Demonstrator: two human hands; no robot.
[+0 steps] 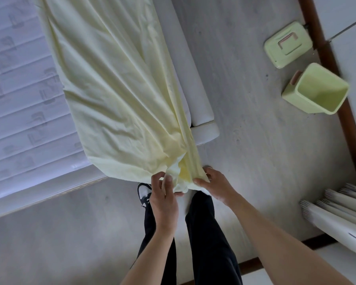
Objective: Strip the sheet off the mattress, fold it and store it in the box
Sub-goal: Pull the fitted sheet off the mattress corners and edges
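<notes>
Sheet (115,95), pale yellow, lies bunched lengthwise across the bare mattress (19,112), its near end hanging past the mattress corner. Left hand (164,198) pinches that end with thumb and fingers; right hand (216,186) grips the gathered edge beside it. Green box (317,89) sits open on the floor (245,140), well apart, lid (288,44) nearby.
</notes>
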